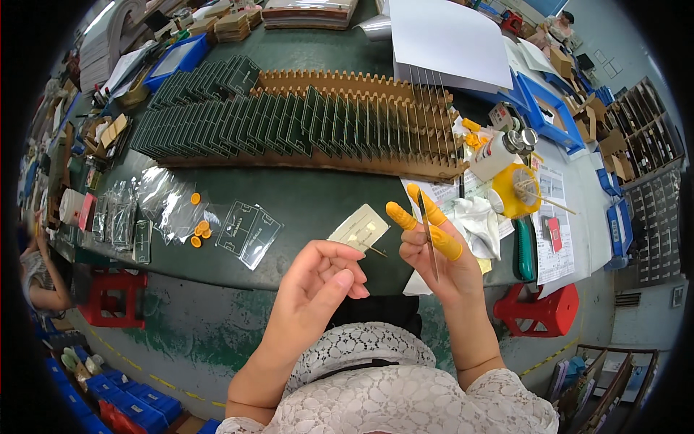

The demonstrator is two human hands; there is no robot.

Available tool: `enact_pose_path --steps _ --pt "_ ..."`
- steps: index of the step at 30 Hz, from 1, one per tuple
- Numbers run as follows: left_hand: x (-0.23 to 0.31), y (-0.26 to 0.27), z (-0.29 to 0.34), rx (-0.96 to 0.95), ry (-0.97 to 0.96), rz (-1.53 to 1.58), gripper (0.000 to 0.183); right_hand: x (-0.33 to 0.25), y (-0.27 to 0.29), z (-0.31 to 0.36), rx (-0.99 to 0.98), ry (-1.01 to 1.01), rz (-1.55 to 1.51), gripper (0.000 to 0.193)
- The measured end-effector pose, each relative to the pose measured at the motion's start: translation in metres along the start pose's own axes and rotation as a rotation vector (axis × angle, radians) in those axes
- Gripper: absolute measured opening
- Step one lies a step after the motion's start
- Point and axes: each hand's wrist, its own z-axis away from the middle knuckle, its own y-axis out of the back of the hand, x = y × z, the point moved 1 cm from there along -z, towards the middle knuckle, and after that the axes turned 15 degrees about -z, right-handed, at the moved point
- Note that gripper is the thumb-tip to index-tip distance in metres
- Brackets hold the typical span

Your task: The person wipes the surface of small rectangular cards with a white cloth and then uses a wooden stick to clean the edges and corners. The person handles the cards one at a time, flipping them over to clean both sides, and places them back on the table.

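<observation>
The thin long piece (431, 252) is in your right hand (452, 267), and it stands almost upright, seen on its edge — what exactly it is, I cannot tell. Your right fingers are pinched on it, and some of them wear yellow finger covers (447, 244). Your left hand (311, 289) is near, at the left of these fingers; its own fingers are loosely curled, with the thumb apart from the forefinger.

Just beyond the left fingertips lies a cream card (359, 226) (a small thin stick is at its lower edge). Farther to the left of these fingers, on the dark green table (325, 199), you have a dark printed card in a clear bag (249, 231) and some orange discs (201, 230). Ahead of both hands' fingers is a wooden slotted rack (405, 171) — many dark green boards (231, 126) stand in it. To the right of your right fingers are a crumpled white cloth (473, 220) and a yellow round container (515, 194).
</observation>
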Motion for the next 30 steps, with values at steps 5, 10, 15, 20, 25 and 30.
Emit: enact_pose_path --steps 5,10,15,20,25,30 --pt "-0.001 -0.004 0.002 -0.008 0.008 0.004 0.021 -0.001 -0.001 0.001 -0.002 -0.001 0.009 0.069" --pt "0.001 -0.008 0.001 -0.013 -0.007 -0.022 0.02 -0.003 0.0 0.0 -0.035 -0.017 0.019 0.067" --pt "0.0 -0.005 0.001 0.024 -0.004 -0.028 0.017 -0.002 -0.013 0.0 0.014 0.065 0.214 0.07" --pt "-0.01 0.016 0.009 0.381 -0.175 -0.311 0.013 -0.014 -0.039 -0.012 -0.08 0.363 0.632 0.068" --pt "-0.033 0.076 0.013 0.986 -0.432 -0.835 0.016 -0.032 -0.112 -0.07 -0.26 0.51 1.051 0.066" --pt "-0.049 0.139 0.016 1.294 -0.51 -0.958 0.014 -0.019 -0.153 -0.199 -0.28 0.648 1.493 0.063"
